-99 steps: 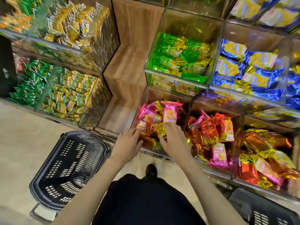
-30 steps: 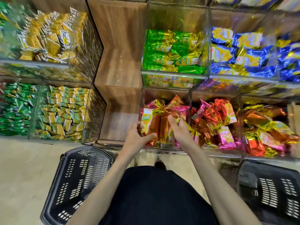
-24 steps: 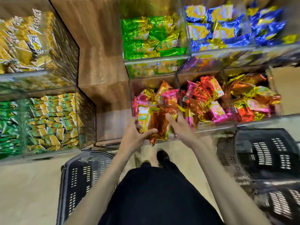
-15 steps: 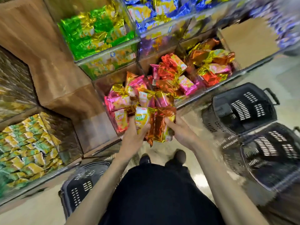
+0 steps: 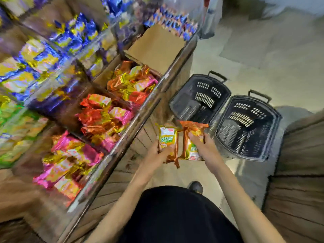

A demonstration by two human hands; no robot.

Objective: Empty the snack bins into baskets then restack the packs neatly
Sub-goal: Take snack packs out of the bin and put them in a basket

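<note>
- Both your hands are busy: your left hand (image 5: 157,154) grips a pack with a yellow-green label (image 5: 167,139), and your right hand (image 5: 206,149) grips an orange foil pack (image 5: 192,132) just beside it. The two packs touch side by side.
- I cannot say surely if more packs hide behind these two, because the view is blurred here.
- You hold the packs in the air above the floor (image 5: 177,174), on your side of the shelf rail (image 5: 133,120) and near the first black basket (image 5: 188,109). The second basket (image 5: 229,132) stands just beside that one, further to your right.
- To do this step well, bring the packs over the mouth of the first black basket and go down low before you loosen your fingers. The foil looks slippery, so a high drop may send a pack to the floor.
- Lay them flat and turned the same way; I judge this makes the restacking easier.
- Many pink and orange packs lie in the bin (image 5: 73,155), so the emptying seems far from finished.
</note>
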